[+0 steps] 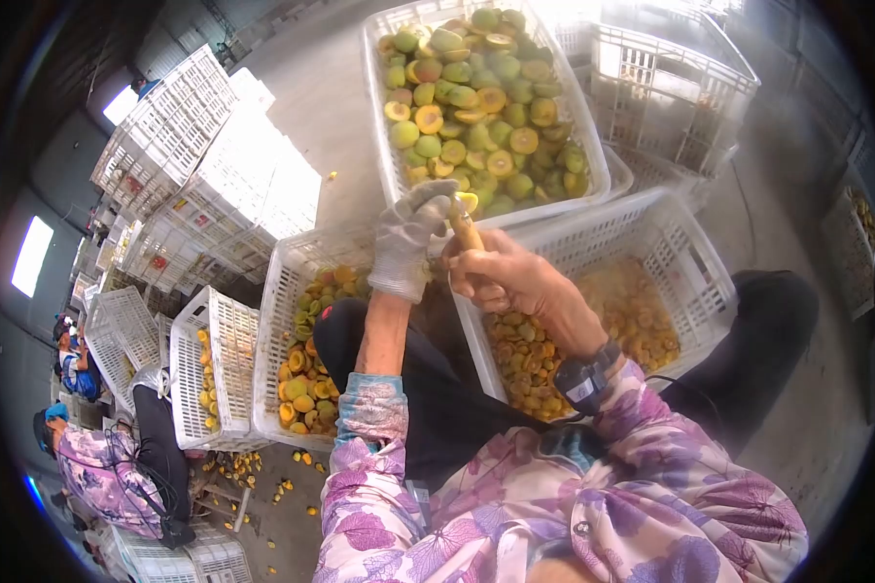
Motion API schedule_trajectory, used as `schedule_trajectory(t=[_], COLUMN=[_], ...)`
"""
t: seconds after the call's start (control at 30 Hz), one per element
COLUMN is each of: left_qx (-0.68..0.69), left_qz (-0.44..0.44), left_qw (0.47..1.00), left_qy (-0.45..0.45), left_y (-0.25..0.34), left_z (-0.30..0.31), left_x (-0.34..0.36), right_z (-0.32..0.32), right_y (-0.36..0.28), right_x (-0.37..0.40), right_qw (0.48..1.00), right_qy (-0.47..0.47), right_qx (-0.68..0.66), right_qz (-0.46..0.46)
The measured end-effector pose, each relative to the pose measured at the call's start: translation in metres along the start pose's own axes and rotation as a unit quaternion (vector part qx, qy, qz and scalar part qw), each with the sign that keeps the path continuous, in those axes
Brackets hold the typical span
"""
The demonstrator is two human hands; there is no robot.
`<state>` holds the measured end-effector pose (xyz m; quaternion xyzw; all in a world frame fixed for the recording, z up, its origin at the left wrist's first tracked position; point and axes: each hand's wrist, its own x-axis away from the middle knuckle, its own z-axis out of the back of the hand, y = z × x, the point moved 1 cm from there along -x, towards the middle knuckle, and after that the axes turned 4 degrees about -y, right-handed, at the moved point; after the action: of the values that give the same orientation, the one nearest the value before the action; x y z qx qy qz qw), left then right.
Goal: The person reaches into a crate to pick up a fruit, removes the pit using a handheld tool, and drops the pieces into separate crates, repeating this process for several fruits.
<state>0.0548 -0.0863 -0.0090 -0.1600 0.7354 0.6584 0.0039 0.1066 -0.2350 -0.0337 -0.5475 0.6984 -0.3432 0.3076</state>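
My left hand, in a grey-white glove, has its fingers curled round a small yellow peach half, mostly hidden by the glove. In my bare right hand is a wooden-handled tool; its tip meets the fruit, and its working end is hard to make out. Just beyond both hands stands a white crate full of green-skinned, yellow-fleshed peach halves. Below my right hand, another white crate holds brownish-orange pieces. Left of my knee, a third crate contains more peach halves.
Stacked white crates rise at the left, with another crate at the back right. A smaller crate of fruit stands left. A co-worker sits at lower left, near fruit scraps on the floor.
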Motion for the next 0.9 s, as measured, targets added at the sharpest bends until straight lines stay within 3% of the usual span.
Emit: schedule_trajectory(t=[0.03,0.07,0.1,0.13,0.17,0.2,0.23,0.3,0.33,0.37,0.4,0.43,0.5,0.53,0.57,0.63,0.7,0.77,0.83,0.9], left_qx=[-0.085,-0.169,-0.168,-0.132,-0.096,-0.097,0.034,0.291,0.304,0.304,0.29,0.275,0.237,0.203,0.203,0.148,0.109,0.072,-0.071,-0.037], left_qz=[-0.02,-0.04,-0.04,0.02,0.079,0.075,0.058,0.028,0.023,0.023,0.025,0.028,0.02,0.013,0.015,-0.049,-0.064,-0.078,-0.122,-0.123], left_qw=[0.996,0.984,0.985,0.989,0.988,0.988,0.99,0.94,0.934,0.933,0.935,0.938,0.947,0.953,0.953,0.97,0.975,0.977,0.966,0.97], left_qy=[0.014,0.026,0.025,0.059,0.094,0.096,0.124,0.178,0.188,0.192,0.2,0.207,0.216,0.224,0.226,0.187,0.185,0.185,0.218,0.205], left_y=[-0.004,-0.007,-0.009,-0.011,-0.011,-0.008,-0.006,-0.006,-0.013,-0.009,0.0,0.006,0.007,0.006,0.004,0.003,0.005,0.008,0.016,0.005], left_z=[-0.003,-0.007,-0.012,-0.015,-0.016,-0.015,-0.013,-0.008,0.002,-0.001,-0.008,-0.013,-0.015,-0.016,-0.015,-0.014,-0.019,-0.027,-0.034,-0.027], left_x=[0.001,0.001,0.0,-0.002,-0.004,-0.008,-0.01,-0.011,-0.015,-0.012,-0.008,-0.005,-0.005,-0.004,-0.004,-0.007,-0.006,0.0,0.005,-0.002], right_z=[0.002,0.007,0.015,0.025,0.019,0.005,-0.005,-0.009,-0.012,-0.013,-0.009,-0.003,-0.007,-0.01,-0.012,-0.015,-0.01,-0.002,-0.002,-0.005], right_y=[0.006,0.014,0.022,0.027,0.023,0.016,0.012,0.003,-0.002,-0.003,0.009,0.02,0.022,0.023,0.021,0.016,0.022,0.032,0.034,0.028], right_x=[-0.002,-0.006,-0.009,-0.017,-0.012,-0.004,0.002,0.006,0.006,0.005,-0.007,-0.012,-0.014,-0.017,-0.018,-0.022,-0.026,-0.032,-0.029,-0.026], right_qw=[1.0,0.974,0.896,0.839,0.838,0.939,0.971,0.978,0.973,0.939,0.884,0.885,0.834,0.793,0.794,0.723,0.716,0.663,0.668,0.672], right_qy=[0.0,0.111,0.216,0.255,0.255,0.222,0.175,0.136,0.16,0.177,0.227,0.226,0.268,0.315,0.315,0.321,0.33,0.345,0.338,0.328], right_qx=[-0.001,0.196,0.384,0.473,0.474,0.229,-0.035,-0.058,0.112,0.278,0.388,0.385,0.432,0.478,0.478,0.568,0.579,0.63,0.629,0.63], right_qz=[0.0,0.03,0.057,0.085,0.087,0.129,0.157,0.145,0.124,0.099,0.132,0.132,0.215,0.206,0.203,0.227,0.21,0.21,0.208,0.208])
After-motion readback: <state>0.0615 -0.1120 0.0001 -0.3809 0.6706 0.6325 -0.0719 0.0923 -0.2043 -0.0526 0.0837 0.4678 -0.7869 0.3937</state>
